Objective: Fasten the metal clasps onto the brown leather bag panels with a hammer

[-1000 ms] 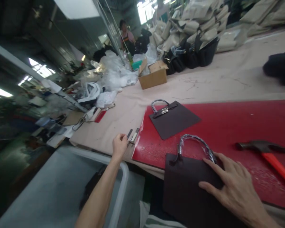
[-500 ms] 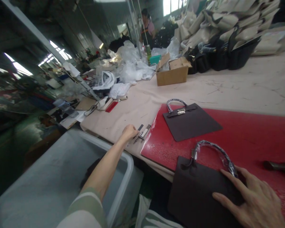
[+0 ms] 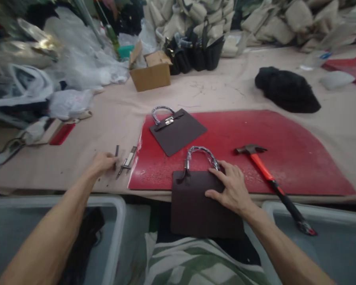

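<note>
A dark brown bag panel [image 3: 195,206] with a plastic-wrapped handle [image 3: 202,150] overhangs the table's front edge toward my lap. My right hand [image 3: 231,186] lies on its upper right part, thumb and fingers spread, fingertips by the handle's base. At the left, my left hand [image 3: 105,162] has its fingertips closed on a thin dark tool [image 3: 117,151] on the cloth. Beside that lie slim metal tools [image 3: 127,162], one crossing another. A second brown bag panel [image 3: 179,132], with a metal clasp and wrapped handle, rests flat on the red board [image 3: 225,122].
A claw hammer [image 3: 262,170] lies on the board, its grip past the table edge. Farther back are a cardboard box [image 3: 150,77], black bags [image 3: 195,53] and a black cap [image 3: 287,89]. Grey bins stand at left [image 3: 120,221] and right [image 3: 338,217].
My view has turned right, bringing the hammer and cap fully into sight. My left hand stays by the small tools, and my right hand still rests on the near panel.
</note>
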`<action>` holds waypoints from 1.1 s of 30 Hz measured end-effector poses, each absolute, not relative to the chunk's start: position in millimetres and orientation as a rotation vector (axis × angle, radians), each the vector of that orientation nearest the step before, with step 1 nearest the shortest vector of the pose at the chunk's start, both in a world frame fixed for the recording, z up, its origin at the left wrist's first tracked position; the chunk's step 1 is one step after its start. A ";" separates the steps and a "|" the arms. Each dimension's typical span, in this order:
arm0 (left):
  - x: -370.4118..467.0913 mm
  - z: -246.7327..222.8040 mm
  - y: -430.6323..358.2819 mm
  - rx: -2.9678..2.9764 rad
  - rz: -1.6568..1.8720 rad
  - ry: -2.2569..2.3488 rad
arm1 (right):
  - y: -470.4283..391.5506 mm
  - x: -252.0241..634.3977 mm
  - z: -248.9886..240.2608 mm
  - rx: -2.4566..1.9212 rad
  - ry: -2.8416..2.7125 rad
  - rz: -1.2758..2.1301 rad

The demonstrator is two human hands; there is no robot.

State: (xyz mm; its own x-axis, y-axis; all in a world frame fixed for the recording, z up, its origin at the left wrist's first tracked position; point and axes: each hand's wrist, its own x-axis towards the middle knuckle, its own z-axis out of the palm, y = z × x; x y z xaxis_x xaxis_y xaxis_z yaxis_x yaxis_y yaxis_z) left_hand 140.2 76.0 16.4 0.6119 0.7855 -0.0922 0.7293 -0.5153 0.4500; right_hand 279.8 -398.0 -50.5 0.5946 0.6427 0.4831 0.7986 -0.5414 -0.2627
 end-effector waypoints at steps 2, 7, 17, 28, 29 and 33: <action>128.4 17.5 73.6 2.176 0.369 1.119 | -397.8 277.9 -50.1 -2.365 -1.128 -0.430; 112.7 23.6 31.7 1.490 0.714 0.747 | -398.3 275.7 -48.3 -2.362 -1.121 -0.383; 153.2 -3.5 -134.1 1.210 0.561 0.341 | -400.2 273.4 -41.4 -2.409 -1.162 -0.334; 164.7 -26.6 -203.1 1.594 0.709 0.127 | -396.5 270.0 -37.6 -2.446 -1.101 -0.286; 164.4 -28.2 -205.5 1.646 0.722 0.113 | -396.3 269.9 -37.5 -2.444 -1.093 -0.282; 161.4 -42.1 -208.1 1.820 0.771 0.014 | -396.2 269.6 -37.0 -2.428 -1.071 -0.287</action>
